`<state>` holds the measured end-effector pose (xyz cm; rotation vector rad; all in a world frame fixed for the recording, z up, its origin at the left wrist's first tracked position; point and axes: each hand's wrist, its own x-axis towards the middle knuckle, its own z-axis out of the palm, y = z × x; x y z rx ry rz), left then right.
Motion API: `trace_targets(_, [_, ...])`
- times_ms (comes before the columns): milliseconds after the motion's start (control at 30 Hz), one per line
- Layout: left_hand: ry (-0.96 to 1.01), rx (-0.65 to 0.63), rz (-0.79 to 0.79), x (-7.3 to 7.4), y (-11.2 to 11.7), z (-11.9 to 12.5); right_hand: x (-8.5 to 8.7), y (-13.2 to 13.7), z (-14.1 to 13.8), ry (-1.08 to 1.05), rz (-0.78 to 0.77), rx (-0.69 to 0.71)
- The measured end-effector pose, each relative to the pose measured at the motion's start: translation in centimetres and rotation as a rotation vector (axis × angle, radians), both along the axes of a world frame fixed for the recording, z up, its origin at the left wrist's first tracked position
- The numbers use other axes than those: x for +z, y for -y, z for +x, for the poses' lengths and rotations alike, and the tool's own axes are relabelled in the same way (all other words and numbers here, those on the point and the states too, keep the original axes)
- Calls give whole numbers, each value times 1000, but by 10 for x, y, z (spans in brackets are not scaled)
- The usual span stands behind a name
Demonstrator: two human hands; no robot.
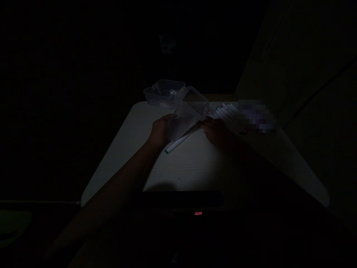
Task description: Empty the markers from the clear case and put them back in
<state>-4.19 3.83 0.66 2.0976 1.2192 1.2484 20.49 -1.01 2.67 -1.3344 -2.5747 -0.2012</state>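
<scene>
The scene is very dark. My left hand grips the left side of a clear plastic container, which is tilted above a pale table. My right hand is at the container's lower right edge, with its fingers curled close to it; what they hold is too dim to make out. A white marker with a green cap lies on the table just under the container.
A second clear plastic container sits at the table's far edge. Several white markers lie in a row to the right of my hands. A dark bar runs along the table's near edge.
</scene>
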Motion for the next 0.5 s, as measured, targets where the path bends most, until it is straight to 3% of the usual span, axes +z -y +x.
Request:
trace_targets(67, [-78,-23,14,4,3,2,-2,-7,-4,28,-5,8])
trace_targets(233, [-1,-20,-12,12,12,5,3,-8,-3,61,-20,-10])
trace_targets(500, [188,59,-40,-2,2,-5,4,1,3,-59,-56,-12])
